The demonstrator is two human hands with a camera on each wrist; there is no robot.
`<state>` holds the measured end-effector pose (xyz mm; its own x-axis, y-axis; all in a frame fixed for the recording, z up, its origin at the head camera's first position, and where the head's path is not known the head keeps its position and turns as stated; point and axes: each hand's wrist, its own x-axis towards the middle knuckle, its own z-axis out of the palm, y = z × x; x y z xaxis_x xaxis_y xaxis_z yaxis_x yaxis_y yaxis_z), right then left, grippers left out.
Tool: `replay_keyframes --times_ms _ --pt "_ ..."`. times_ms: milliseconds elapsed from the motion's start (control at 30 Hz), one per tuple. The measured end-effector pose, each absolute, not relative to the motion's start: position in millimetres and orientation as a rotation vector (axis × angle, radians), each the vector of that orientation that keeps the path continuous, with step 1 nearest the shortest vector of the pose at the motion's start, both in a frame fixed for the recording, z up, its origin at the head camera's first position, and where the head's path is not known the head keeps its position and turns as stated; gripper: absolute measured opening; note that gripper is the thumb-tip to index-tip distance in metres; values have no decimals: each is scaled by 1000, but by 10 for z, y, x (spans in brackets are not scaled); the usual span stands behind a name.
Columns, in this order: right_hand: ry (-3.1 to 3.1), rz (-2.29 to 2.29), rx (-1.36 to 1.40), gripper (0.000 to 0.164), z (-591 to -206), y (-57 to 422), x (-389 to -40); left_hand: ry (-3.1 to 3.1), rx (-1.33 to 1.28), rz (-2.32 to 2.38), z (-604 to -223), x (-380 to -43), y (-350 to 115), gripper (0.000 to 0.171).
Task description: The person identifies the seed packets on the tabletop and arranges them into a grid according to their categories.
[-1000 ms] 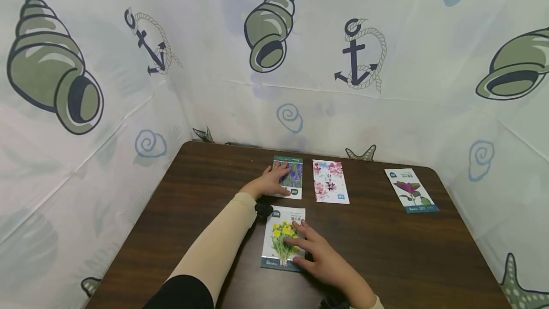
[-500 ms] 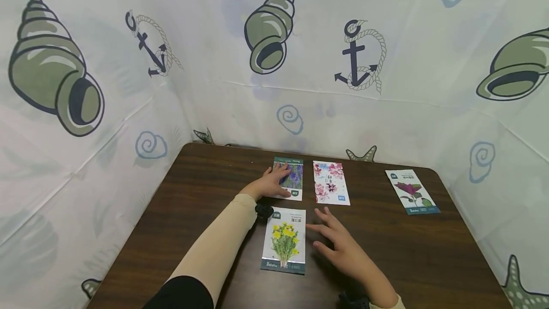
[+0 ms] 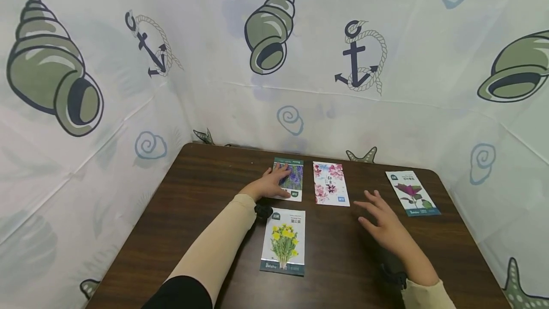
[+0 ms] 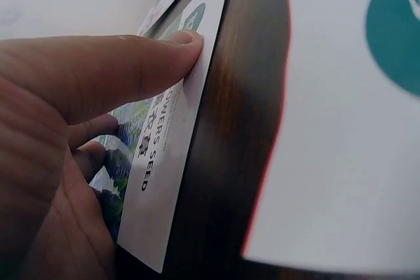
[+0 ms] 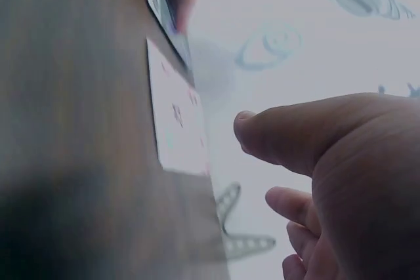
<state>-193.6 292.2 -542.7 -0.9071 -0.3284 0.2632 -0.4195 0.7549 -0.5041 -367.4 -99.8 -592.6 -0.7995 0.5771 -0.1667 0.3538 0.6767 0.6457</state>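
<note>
My left hand [image 3: 270, 184] rests with spread fingers on a seed packet [image 3: 295, 175] printed with purple flowers, covering its left part. In the left wrist view the thumb [image 4: 151, 63] lies over the packet's white strip lettered "FLOWERS SEED". My right hand [image 3: 383, 225] holds nothing, its fingers extended over the table. It is between a pink-blossom seed packet [image 3: 330, 184] and a seed packet with a magenta flower [image 3: 412, 194]. A yellow-flower seed packet [image 3: 283, 242] lies nearer, beside the left wrist. The right wrist view shows the right hand's thumb [image 5: 282, 136] apart from the pink-blossom packet.
All the packets lie flat on a dark wooden table [image 3: 334, 256]. Behind and beside it hangs a white cloth [image 3: 206, 27] printed with shells and anchors. The left forearm [image 3: 214, 247] reaches across the table's left part.
My right hand has moved off the yellow-flower packet, rightward and farther from me, toward the magenta-flower packet. The left hand has stayed on the purple-flower packet.
</note>
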Motion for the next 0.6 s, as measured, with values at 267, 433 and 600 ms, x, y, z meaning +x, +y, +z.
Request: replay_keyframes --times_ms 267,433,600 --pt "-2869 853 452 45 -5375 3449 -2281 2533 750 885 -5883 -3631 -1015 98" --pt "-2974 828 330 49 -5374 3669 -2471 2535 746 902 -5855 -3605 -1010 97" --pt "-3039 789 259 51 -5379 3827 -2629 2545 740 895 -5825 -3596 -998 97"
